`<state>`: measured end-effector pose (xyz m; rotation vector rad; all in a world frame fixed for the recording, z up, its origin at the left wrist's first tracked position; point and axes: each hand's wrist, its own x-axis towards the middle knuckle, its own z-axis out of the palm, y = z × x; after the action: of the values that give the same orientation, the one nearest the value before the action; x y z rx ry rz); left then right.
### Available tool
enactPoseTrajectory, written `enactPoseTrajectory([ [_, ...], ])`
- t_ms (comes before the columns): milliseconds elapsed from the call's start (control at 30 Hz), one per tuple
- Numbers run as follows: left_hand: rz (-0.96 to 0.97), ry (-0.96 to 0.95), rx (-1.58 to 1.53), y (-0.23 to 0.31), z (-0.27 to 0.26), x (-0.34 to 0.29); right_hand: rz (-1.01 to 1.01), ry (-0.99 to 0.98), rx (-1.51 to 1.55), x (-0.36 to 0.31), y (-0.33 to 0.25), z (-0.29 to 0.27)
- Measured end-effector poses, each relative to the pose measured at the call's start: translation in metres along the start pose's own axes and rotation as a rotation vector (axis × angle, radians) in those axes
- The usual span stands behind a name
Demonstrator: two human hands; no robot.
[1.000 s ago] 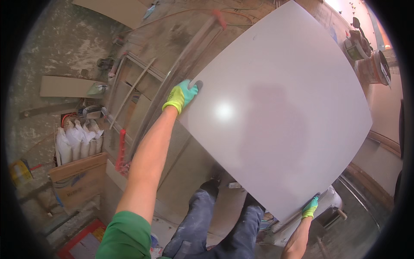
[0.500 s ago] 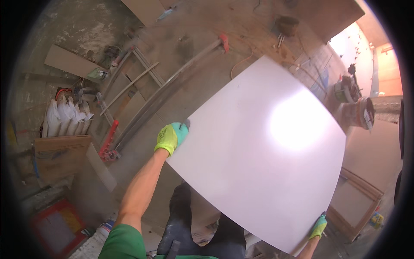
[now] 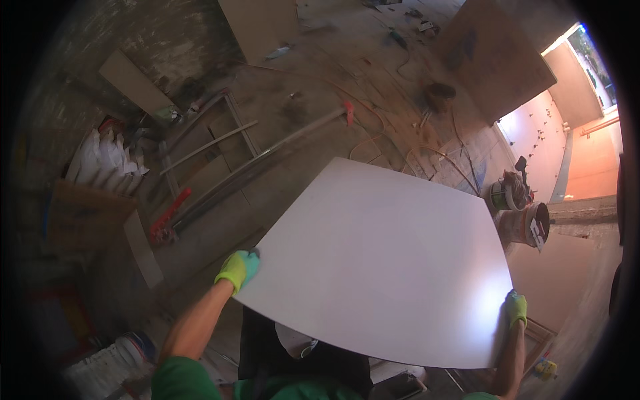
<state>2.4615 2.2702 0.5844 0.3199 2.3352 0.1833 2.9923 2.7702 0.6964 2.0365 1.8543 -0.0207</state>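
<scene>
A large pale, glossy tile or flat panel (image 3: 373, 260) is held out in front of me, spanning the middle of the view. My left hand (image 3: 239, 269), in a yellow-green and teal work glove, is closed round its left edge, near the corner close to me. My right hand (image 3: 516, 309), gloved the same way, grips the right edge; the fingers of both hands are partly hidden by the glove bulk and the panel. Light glares off the panel beside my right hand. My legs are mostly hidden under its near edge.
Left of the panel lie a metal frame (image 3: 257, 150) and a long rail with red clamps (image 3: 170, 217). White sacks (image 3: 107, 160) stand at the far left. Buckets (image 3: 523, 225) are at the right, near leaning boards (image 3: 557, 270). Hoses (image 3: 460, 150) cross the dusty floor beyond.
The panel has swung to lie more level across my view, its far corner now nearer to me. My left hand has shifted left and down; my right hand has risen. The view has tilted further forward.
</scene>
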Motion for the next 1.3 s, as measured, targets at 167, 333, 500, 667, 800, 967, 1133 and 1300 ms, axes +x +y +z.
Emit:
enactPoseTrajectory([
  [167,-0.226,0.110,-0.112,-0.062,0.000,-0.069,-0.162,-0.010,-0.036,-0.002,-0.078,-0.008],
  [333,-0.467,0.141,-0.237,-0.136,0.005,-0.139,-0.432,-0.031,-0.072,-0.016,-0.164,-0.004],
  [500,-0.800,0.050,-0.275,-0.201,0.006,-0.201,-0.642,-0.059,-0.222,-0.057,-0.258,0.005],
  [667,-0.942,0.048,-0.266,-0.253,-0.015,-0.240,-0.873,-0.124,-0.258,-0.113,-0.341,0.019],
  [800,-1.031,0.014,-0.291,-0.291,-0.029,-0.244,-0.861,-0.158,-0.374,-0.160,-0.405,0.017],
  [967,-1.017,-0.008,-0.280,-0.328,-0.043,-0.223,-0.965,-0.104,-0.470,-0.192,-0.469,0.023],
  [1133,-1.040,0.077,-0.387,-0.348,-0.058,-0.193,-1.136,-0.082,-0.534,-0.190,-0.507,0.038],
  [1300,-1.032,0.096,-0.383,-0.367,-0.068,-0.175,-1.149,-0.118,-0.520,-0.199,-0.528,0.040],
])
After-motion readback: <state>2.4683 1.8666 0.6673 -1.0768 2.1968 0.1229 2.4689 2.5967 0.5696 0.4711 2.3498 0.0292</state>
